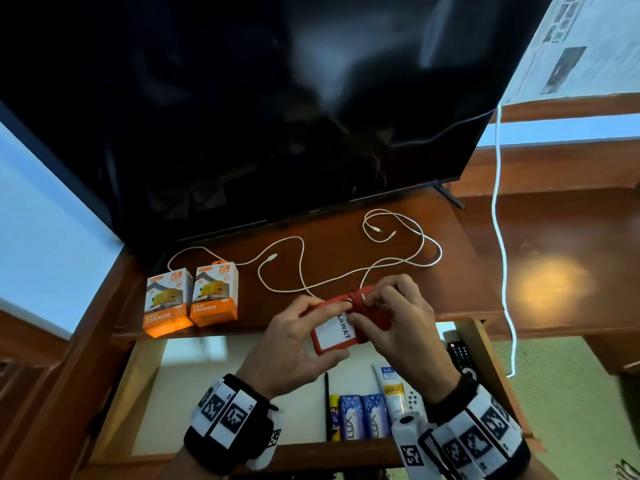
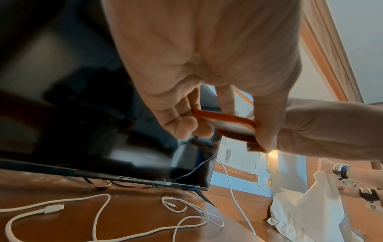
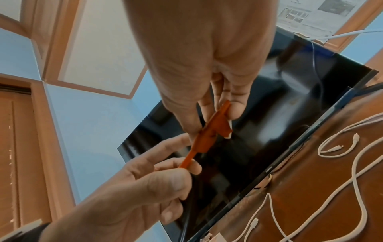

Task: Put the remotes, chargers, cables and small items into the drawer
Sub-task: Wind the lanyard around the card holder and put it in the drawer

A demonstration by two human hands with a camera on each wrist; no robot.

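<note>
I have both hands raised just above the desk edge, over the open drawer (image 1: pixel 145 372), working one small item. My left hand (image 1: pixel 294 344) pinches the near end of a flat orange tag (image 1: pixel 334 332) with a white label; my right hand (image 1: pixel 391 320) pinches its far end, where an orange strap (image 3: pixel 219 124) folds over. Neither hand is free.

Handling judgement: the tag looks thin, light and bendable, seen edge-on in both wrist views as a narrow strip. It should not slip or break. I would grip it by the flat body, strap tucked in, so nothing dangles on release.

Beyond my fingers, loose white cables (image 1: pixel 346 271) sprawl on the desk: soft and prone to tangling, best gathered into a coil. Left of my left hand stand two charger boxes (image 1: pixel 190 299), rigid and light; grasp each across its sides.
</note>
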